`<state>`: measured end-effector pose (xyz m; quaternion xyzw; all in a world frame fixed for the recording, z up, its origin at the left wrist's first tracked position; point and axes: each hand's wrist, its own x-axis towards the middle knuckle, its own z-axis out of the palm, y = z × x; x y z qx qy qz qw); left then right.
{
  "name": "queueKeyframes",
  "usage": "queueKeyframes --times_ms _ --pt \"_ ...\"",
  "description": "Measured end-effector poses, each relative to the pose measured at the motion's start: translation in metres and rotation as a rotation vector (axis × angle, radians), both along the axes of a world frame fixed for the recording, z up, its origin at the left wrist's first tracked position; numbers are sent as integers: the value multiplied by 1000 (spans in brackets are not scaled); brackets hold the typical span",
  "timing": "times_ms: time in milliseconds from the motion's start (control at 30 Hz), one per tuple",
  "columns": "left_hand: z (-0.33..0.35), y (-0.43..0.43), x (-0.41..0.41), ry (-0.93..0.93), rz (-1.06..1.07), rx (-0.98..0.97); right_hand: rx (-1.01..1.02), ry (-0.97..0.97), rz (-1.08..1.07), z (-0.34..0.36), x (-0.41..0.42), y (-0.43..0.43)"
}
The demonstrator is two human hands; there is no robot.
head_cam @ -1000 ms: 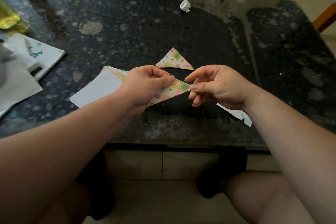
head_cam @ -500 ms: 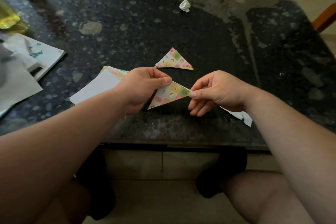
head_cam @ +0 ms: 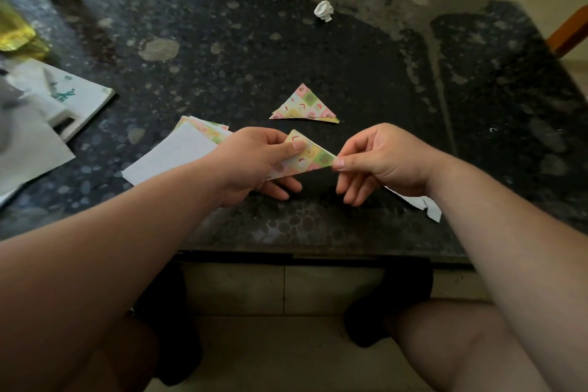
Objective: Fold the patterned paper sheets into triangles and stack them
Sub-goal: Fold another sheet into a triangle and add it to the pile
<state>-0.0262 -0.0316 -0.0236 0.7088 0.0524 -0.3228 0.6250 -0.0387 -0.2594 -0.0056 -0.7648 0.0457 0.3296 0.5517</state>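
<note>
Just above the near part of the dark speckled table (head_cam: 286, 41), both hands hold one folded triangle (head_cam: 313, 156) of patterned paper between them, lifted off the surface as far as I can judge. Its left side sits in the left hand (head_cam: 254, 159), thumb laid flat across the top face and fingers curled underneath. Thumb and forefinger of the right hand (head_cam: 381, 162) pinch the right-hand tip, and its other fingers hang loosely curled below, holding nothing. Beyond the hands and well apart from them, the finished triangles (head_cam: 304, 105) lie flat with their point away from the person; a yellow edge at the lower right suggests more than one layer. The unfolded sheets (head_cam: 178, 153) lie just behind the left wrist, white side up, with patterned edges fanned out at the far side. A crumpled paper ball (head_cam: 324, 10) sits farther back, and a torn white scrap (head_cam: 423, 205) shows under the right wrist. The fold on this sheet looks made, so the step in hand seems to be the last sharpening of the crease. The next move calls for carrying the piece forward, turning it so its point and long edge match the pile, setting it down squarely, and letting go without dragging the layers beneath, then taking a fresh sheet from the left
</note>
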Motion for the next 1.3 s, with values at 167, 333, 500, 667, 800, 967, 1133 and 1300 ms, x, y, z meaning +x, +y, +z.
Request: queueKeyframes --times_ms 167,333,500,667,800,967,1133,1300 --pt "-2 -1 -2 -97 -119 53 35 -129 -81 -5 1 3" --pt "-2 -6 -5 -72 -163 -9 -18 -305 -139 -7 1 12" --pt "-2 -8 -6 -94 -173 -42 -70 -395 -175 -13 1 23" --pt "-3 -9 -7 -120 -205 -3 -44 -409 -187 -15 2 26" --pt "-3 -10 -8 -127 -231 6 -87 -410 -194 -13 3 26" --pt "-4 -10 -9 -146 -277 7 -80 -386 -201 -12 2 27" --pt "-5 -10 -8 -146 -295 -2 -72 -377 -196 -13 4 28" --pt "-6 -9 -9 -191 -313 16 -32 -355 -206 -16 4 30"
